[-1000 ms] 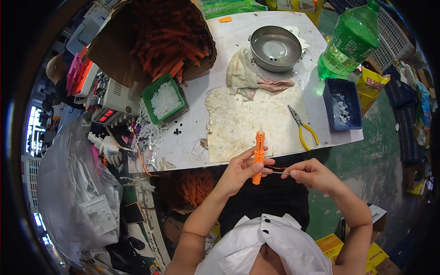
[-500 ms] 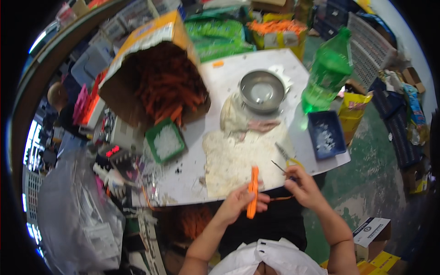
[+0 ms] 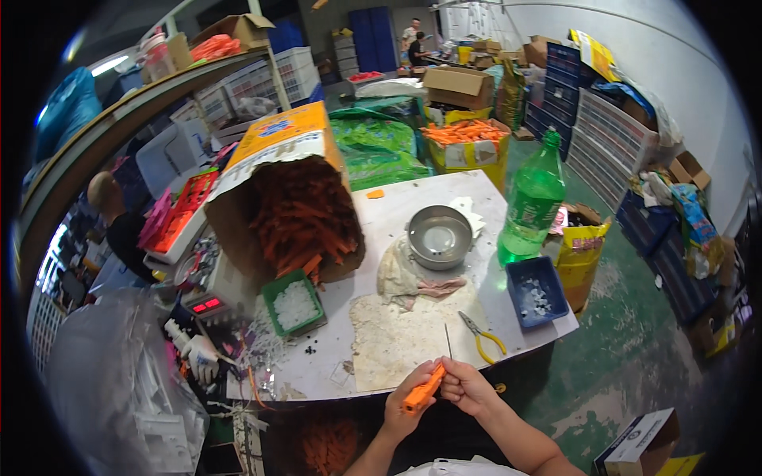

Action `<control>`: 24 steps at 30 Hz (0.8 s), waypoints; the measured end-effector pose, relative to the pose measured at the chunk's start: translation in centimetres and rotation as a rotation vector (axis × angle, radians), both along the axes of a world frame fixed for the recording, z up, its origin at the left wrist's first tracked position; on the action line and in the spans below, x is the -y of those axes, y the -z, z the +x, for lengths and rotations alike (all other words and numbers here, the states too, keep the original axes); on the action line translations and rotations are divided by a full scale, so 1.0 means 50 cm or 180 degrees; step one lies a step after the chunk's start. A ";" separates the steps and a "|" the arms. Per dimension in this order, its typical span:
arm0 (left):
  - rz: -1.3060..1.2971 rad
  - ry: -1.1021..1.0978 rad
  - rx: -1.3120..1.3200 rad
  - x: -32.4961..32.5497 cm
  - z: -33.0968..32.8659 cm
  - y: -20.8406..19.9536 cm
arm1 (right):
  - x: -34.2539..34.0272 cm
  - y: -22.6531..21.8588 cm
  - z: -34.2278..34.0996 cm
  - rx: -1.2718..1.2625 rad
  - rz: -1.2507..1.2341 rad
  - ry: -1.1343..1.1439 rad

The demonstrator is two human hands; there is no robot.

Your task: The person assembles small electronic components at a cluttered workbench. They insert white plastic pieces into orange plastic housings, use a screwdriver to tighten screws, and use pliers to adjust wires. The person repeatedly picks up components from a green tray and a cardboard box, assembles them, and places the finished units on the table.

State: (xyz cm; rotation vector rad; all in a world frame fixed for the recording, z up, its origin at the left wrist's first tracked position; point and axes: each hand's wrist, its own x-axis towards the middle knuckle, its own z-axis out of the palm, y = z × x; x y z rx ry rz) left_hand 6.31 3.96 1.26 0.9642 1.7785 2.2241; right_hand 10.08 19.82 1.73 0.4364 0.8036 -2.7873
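My left hand [image 3: 403, 406] grips an orange plastic handle [image 3: 423, 389] at the near edge of the white table [image 3: 397, 208]. My right hand [image 3: 467, 384] pinches a thin metal rod [image 3: 448, 341] that sticks up from the handle's upper end. Both hands touch the same piece, just in front of a stained work mat [image 3: 397, 337]. Yellow-handled pliers [image 3: 481, 334] lie on the table just right of my right hand.
On the table stand a large open box of orange handles [image 3: 295, 213], a green tray of white bits [image 3: 294, 305], a metal bowl [image 3: 439, 236], a green bottle [image 3: 531, 204] and a blue tray [image 3: 536, 292]. A person sits at far left [image 3: 111, 214]. Boxes and crates crowd the floor.
The view has tilted up, showing the room beyond the table. My hands now sit lower in view. The rod has swung from level to pointing up out of the handle.
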 end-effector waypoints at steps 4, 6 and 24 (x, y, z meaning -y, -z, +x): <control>0.0541 -0.0492 0.0286 -0.004 -0.012 0.005 | 0.039 -0.031 0.007 -0.0046 0.0479 -0.0348; 0.1057 -0.0574 0.0782 -0.014 -0.033 -0.023 | 0.029 -0.010 0.014 -0.0463 0.2279 -0.0048; 0.0045 0.0360 0.0703 -0.001 -0.064 -0.024 | -0.069 -0.150 0.056 -0.2078 0.6153 0.1931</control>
